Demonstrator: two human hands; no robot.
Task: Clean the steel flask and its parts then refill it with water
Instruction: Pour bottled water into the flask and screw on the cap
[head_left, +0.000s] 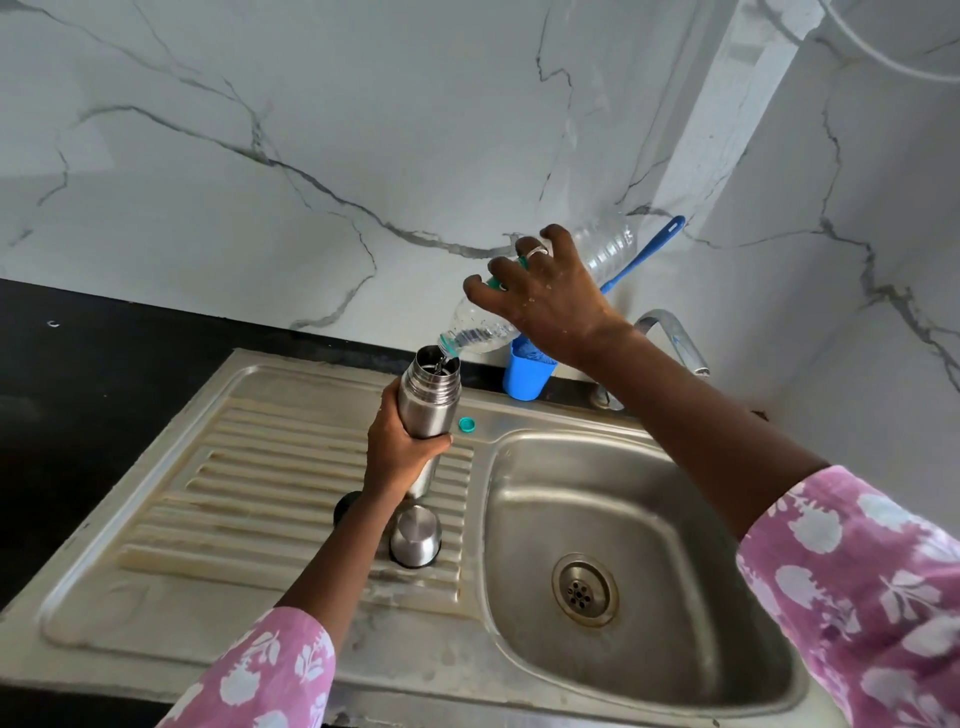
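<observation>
My left hand (399, 451) grips the steel flask (430, 399) around its middle, holding it upright on the ribbed drainboard (260, 493) with its mouth open. My right hand (540, 296) holds a clear plastic bottle (605, 244) tilted neck-down, and water runs from its mouth into the flask. The flask's steel cup lid (415, 538) stands upside down on the drainboard just in front of the flask. A dark round stopper (345, 506) peeks out behind my left wrist. The bottle's small teal cap (467, 424) lies on the sink's rim beside the flask.
The steel sink basin (649, 519) with its drain lies to the right. A blue cup (525, 375) holding a blue-handled brush (647, 249) stands at the back by the marble wall. The tap (675, 338) arches behind my right forearm. Black counter (78, 374) spreads to the left.
</observation>
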